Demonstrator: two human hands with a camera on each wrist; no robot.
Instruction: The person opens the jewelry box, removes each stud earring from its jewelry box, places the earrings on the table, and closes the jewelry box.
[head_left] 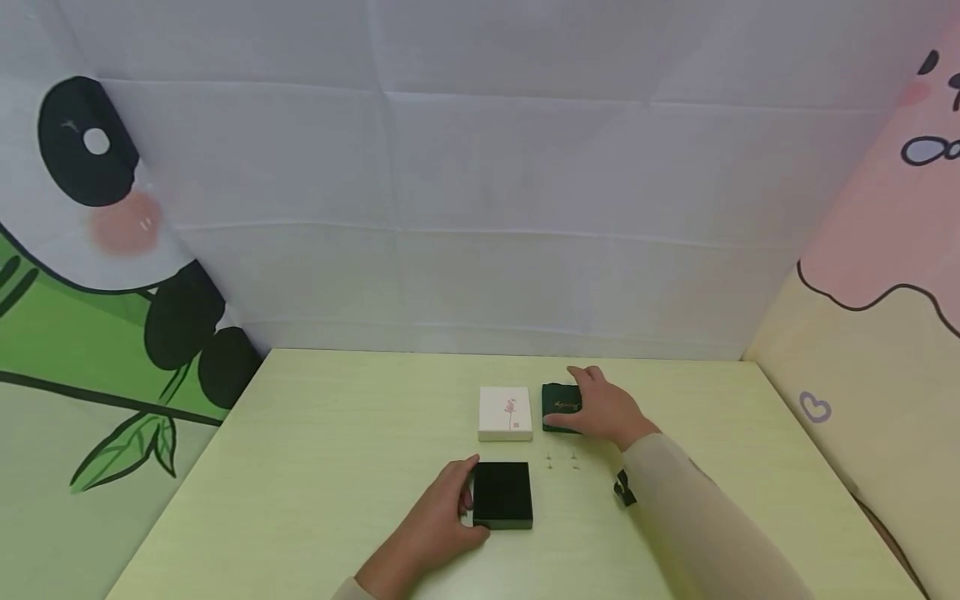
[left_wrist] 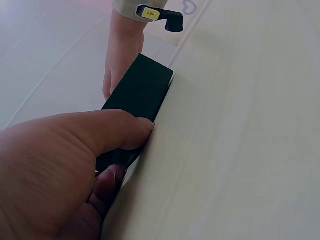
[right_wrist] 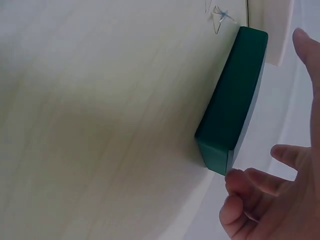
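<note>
My left hand [head_left: 442, 521] holds a flat box [head_left: 502, 496] by its left side, thumb at the front corner and fingertips at the back. That box has a black top and dark green sides; in the left wrist view the thumb lies along its green side [left_wrist: 142, 82]. My right hand [head_left: 607, 412] is over a smaller green box [head_left: 558, 400] with gold lettering, thumb by its front edge. In the right wrist view the fingers are spread beside the green box [right_wrist: 232, 90], and whether any finger touches it is unclear.
Left of the green box lies a white box [head_left: 504, 412] with a pink flower print. Several tiny, thin shiny pieces [head_left: 549, 462] lie in front of the green box, too small to identify. The pale tabletop [head_left: 337, 433] ends at a white cloth backdrop [head_left: 487, 250].
</note>
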